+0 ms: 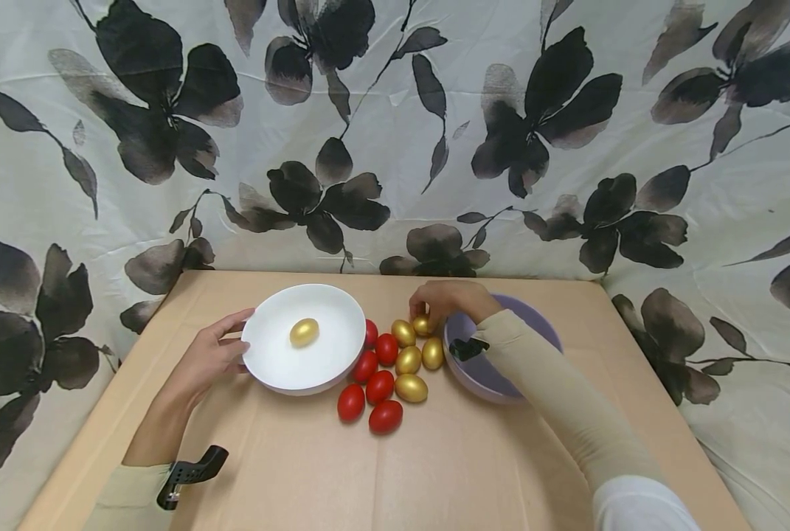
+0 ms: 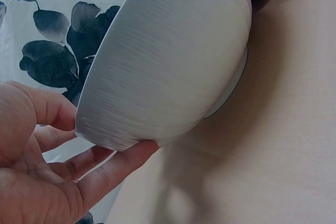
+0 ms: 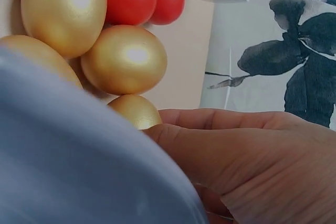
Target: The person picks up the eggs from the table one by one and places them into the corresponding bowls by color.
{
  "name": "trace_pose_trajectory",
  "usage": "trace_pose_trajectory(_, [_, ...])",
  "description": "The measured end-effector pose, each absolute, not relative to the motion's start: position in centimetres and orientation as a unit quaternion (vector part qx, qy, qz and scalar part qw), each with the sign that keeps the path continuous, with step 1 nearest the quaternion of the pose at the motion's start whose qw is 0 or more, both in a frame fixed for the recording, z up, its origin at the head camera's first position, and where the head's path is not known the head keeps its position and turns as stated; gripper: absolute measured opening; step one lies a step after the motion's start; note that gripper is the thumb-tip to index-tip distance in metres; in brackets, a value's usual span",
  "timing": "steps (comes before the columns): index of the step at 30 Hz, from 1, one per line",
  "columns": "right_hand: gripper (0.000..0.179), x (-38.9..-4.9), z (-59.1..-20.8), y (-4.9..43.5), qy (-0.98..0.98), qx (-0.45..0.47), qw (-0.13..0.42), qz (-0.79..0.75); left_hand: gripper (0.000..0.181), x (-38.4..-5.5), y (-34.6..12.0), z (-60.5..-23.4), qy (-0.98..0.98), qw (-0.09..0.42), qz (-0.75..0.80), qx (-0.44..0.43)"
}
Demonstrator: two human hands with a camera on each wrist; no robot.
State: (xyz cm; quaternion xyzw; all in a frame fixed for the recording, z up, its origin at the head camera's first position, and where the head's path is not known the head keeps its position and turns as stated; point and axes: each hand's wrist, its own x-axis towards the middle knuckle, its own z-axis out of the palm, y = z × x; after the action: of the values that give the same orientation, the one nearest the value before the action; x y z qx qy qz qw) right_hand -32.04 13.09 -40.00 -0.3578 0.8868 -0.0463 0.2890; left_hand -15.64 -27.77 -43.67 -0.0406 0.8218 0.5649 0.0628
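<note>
My left hand (image 1: 212,358) holds the left side of a white bowl (image 1: 275,354), thumb at the rim and fingers against the outer wall. One gold egg (image 1: 304,332) lies inside that bowl. With its fingertips, my right hand (image 1: 457,301) pinches a gold egg (image 1: 422,325) at the far end of a group of eggs, beside a purple bowl (image 1: 541,324). In the right wrist view this egg (image 3: 135,110) is partly hidden by the bowl's rim and the thumb. Other gold eggs (image 1: 411,388) and several red eggs (image 1: 379,386) lie between the two bowls.
All of this stands on a light wooden table (image 1: 302,457). Behind and around it hangs a white cloth (image 1: 421,162) with dark flowers. My right forearm (image 1: 560,398) passes over the purple bowl and hides part of its inside.
</note>
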Motion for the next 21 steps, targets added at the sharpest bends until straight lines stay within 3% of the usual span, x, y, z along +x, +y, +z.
trace_pose_trajectory(21, [0.031,-32.7,-38.8,13.8,0.872,-0.393,0.276,-0.091,0.063,-15.4,-27.5,-43.3,0.819,0.056,0.570,-0.034])
